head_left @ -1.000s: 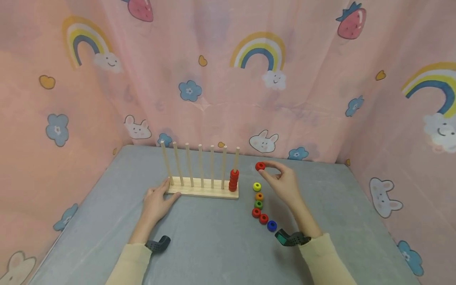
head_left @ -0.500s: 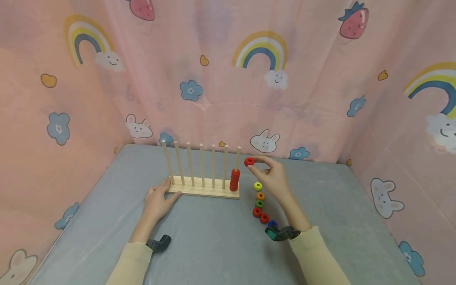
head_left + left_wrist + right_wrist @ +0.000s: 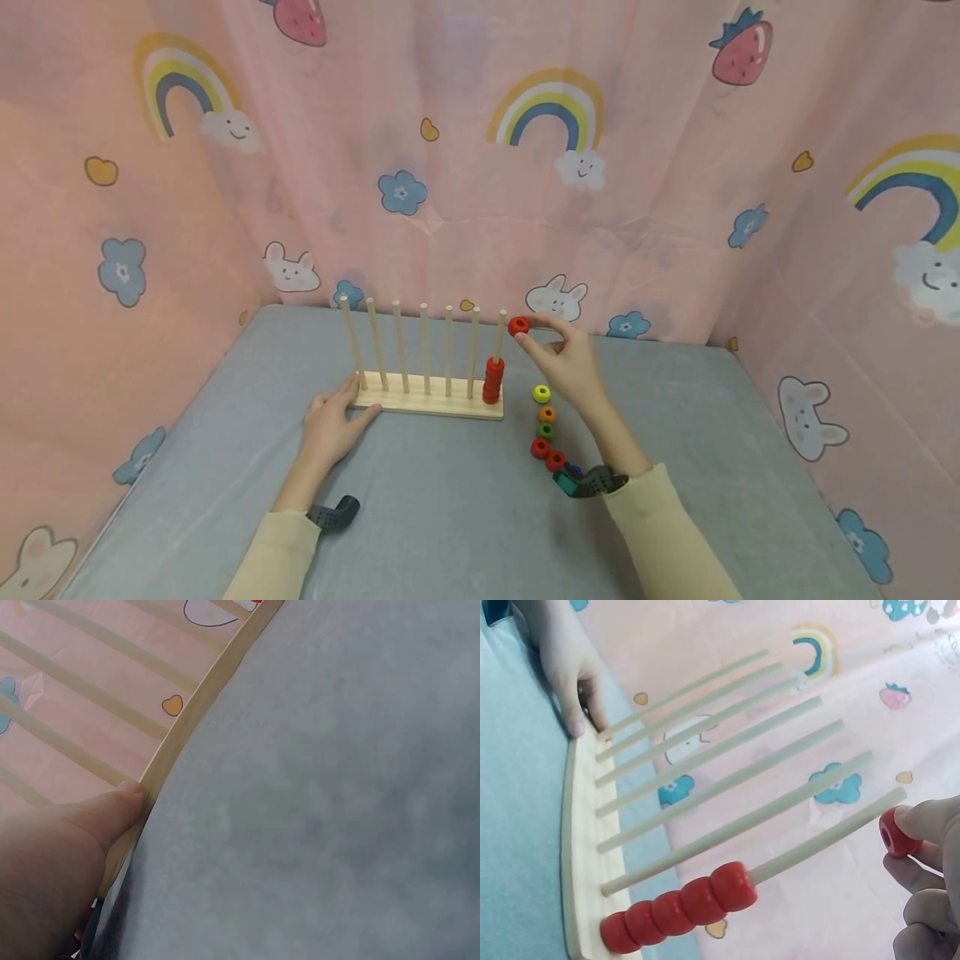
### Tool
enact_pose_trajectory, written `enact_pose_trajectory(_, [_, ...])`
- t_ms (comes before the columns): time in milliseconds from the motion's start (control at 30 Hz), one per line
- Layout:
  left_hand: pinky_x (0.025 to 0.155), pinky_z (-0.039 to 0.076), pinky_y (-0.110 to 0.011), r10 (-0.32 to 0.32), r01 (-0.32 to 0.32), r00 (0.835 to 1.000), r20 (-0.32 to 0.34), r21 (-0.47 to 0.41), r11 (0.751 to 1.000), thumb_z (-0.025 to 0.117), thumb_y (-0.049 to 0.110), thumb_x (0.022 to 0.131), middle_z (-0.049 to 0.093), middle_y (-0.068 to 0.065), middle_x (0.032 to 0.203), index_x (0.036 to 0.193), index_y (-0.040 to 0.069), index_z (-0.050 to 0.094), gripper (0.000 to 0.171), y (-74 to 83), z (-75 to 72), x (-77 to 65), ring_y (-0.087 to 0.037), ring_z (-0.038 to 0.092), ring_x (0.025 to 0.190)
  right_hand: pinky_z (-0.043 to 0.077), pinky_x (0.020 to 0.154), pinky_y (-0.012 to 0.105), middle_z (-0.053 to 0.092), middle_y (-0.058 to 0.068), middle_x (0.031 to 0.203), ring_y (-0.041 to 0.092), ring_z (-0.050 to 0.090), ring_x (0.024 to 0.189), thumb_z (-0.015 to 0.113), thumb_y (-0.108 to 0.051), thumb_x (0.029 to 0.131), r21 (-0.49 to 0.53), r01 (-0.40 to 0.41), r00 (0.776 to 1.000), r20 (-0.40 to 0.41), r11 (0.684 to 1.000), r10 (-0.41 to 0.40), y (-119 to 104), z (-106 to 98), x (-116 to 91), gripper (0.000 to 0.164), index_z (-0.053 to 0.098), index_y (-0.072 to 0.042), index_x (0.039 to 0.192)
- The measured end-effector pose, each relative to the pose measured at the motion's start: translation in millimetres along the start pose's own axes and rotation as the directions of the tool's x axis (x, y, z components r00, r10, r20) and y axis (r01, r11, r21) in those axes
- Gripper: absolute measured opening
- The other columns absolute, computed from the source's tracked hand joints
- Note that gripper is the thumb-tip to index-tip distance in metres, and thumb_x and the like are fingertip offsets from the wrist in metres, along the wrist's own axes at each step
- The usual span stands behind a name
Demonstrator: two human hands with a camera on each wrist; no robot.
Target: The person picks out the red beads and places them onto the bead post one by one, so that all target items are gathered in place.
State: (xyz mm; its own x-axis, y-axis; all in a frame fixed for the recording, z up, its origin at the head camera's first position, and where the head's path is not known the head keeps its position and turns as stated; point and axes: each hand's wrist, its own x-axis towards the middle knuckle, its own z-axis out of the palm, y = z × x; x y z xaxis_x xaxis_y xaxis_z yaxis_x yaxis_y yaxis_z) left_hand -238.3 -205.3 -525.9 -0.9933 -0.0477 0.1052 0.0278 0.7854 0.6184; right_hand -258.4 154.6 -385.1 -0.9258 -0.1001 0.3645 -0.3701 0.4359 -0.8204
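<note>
A wooden peg rack [image 3: 427, 402] with several upright pegs stands on the table. Red beads [image 3: 671, 911] are stacked on its rightmost peg; the other pegs are bare. My left hand [image 3: 330, 427] grips the left end of the base, thumb along the front edge and fingers behind, as the right wrist view shows. Between thumb and fingers, my right hand [image 3: 562, 358] pinches a red bead [image 3: 518, 327], its hole visible. That bead is just right of the rightmost peg's top, apart from it in the right wrist view.
Loose beads lie in a curved row right of the rack: yellow [image 3: 542, 394], orange [image 3: 547, 414], green [image 3: 545, 431], two red [image 3: 541, 448], and a blue one mostly behind the right wrist camera [image 3: 588, 482]. A pink patterned curtain [image 3: 480, 192] surrounds the grey table [image 3: 435, 517].
My right hand has carried the red bead left and upward, from above the yellow bead to beside the rightmost peg's top. The left hand and rack have stayed in place.
</note>
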Motion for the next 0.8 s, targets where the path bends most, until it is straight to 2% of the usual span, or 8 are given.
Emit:
enact_pose_trajectory(233, [0.103,0.037,-0.057,0.007,-0.007,1.000,0.003,0.008,1.000,0.070,0.042,0.103,0.040,-0.015,0.168,0.161,0.002,0.041,0.076,0.1,-0.2,-0.3,-0.043,0.049,0.123,0.028,0.045,0.025,0.072,0.016,0.119,0.011,0.032,0.041,0.078,-0.022,0.100,0.011,0.017,1.000,-0.021,1.000,-0.017,-15,-4,6,0.041,0.070,-0.007,0.137])
enact_pose_trajectory(267, [0.103,0.037,-0.057,0.008,-0.008,1.000,0.004,0.009,1.000,0.070,0.042,0.103,0.040,-0.015,0.168,0.161,0.002,0.041,0.076,0.1,-0.4,-0.3,-0.044,0.049,0.124,0.027,0.045,0.025,0.072,0.018,0.109,0.011,0.031,0.041,0.078,-0.022,0.100,0.011,0.021,0.999,-0.025,1.000,-0.021,-16,-4,7,0.040,0.070,-0.008,0.137])
enact_pose_trajectory(300, [0.104,0.037,-0.057,0.010,-0.010,1.000,0.004,0.012,1.000,0.070,0.042,0.103,0.040,-0.015,0.168,0.161,0.002,0.041,0.076,0.3,-0.5,-0.5,-0.044,0.049,0.124,0.027,0.045,0.026,0.071,0.016,0.105,0.012,0.032,0.041,0.078,-0.022,0.100,0.007,0.027,0.999,-0.030,1.000,-0.027,-18,-4,8,0.040,0.070,-0.007,0.136])
enact_pose_trajectory(400, [0.104,0.037,-0.058,0.010,-0.010,1.000,0.005,0.019,1.000,0.069,0.042,0.103,0.040,-0.015,0.168,0.161,0.002,0.041,0.076,-0.4,-0.8,-0.7,-0.045,0.048,0.126,0.025,0.044,0.026,0.060,0.019,0.076,0.013,0.031,0.040,0.078,-0.023,0.100,0.008,0.042,0.998,-0.036,0.999,-0.042,-21,-4,10,0.038,0.072,-0.009,0.135])
enact_pose_trajectory(467, [0.105,0.036,-0.058,0.009,-0.009,1.000,0.005,0.022,1.000,0.069,0.042,0.103,0.040,-0.015,0.168,0.162,0.002,0.041,0.076,-0.5,-0.9,-0.8,-0.045,0.048,0.126,0.025,0.044,0.026,0.061,0.019,0.077,0.013,0.031,0.040,0.078,-0.022,0.100,0.013,0.051,0.998,-0.034,0.999,-0.051,-23,-3,11,0.037,0.072,-0.010,0.134])
enact_pose_trajectory(533, [0.105,0.037,-0.058,0.009,-0.009,1.000,0.005,0.022,1.000,0.069,0.043,0.103,0.040,-0.015,0.168,0.162,0.003,0.041,0.076,-0.5,-0.7,-0.7,-0.045,0.048,0.126,0.025,0.043,0.025,0.068,0.019,0.089,0.012,0.031,0.040,0.078,-0.022,0.100,0.021,0.056,0.998,-0.025,0.998,-0.055,-25,-2,12,0.036,0.072,-0.010,0.134])
enact_pose_trajectory(633, [0.103,0.036,-0.058,0.006,-0.006,1.000,0.005,0.017,1.000,0.069,0.043,0.103,0.040,-0.015,0.168,0.162,0.004,0.041,0.076,-0.3,-0.4,-0.7,-0.044,0.049,0.125,0.027,0.043,0.025,0.071,0.013,0.125,0.011,0.031,0.040,0.078,-0.022,0.099,0.028,0.062,0.998,-0.012,0.998,-0.061,-27,-1,15,0.037,0.073,-0.009,0.133])
enact_pose_trajectory(800, [0.102,0.036,-0.057,0.005,-0.005,1.000,0.004,0.013,1.000,0.069,0.043,0.103,0.040,-0.014,0.168,0.162,0.004,0.041,0.076,-0.1,-0.3,-0.5,-0.043,0.049,0.123,0.027,0.044,0.025,0.072,0.013,0.120,0.011,0.031,0.040,0.079,-0.020,0.099,0.026,0.073,0.997,-0.007,0.997,-0.073,-28,3,17,0.036,0.073,-0.007,0.132])
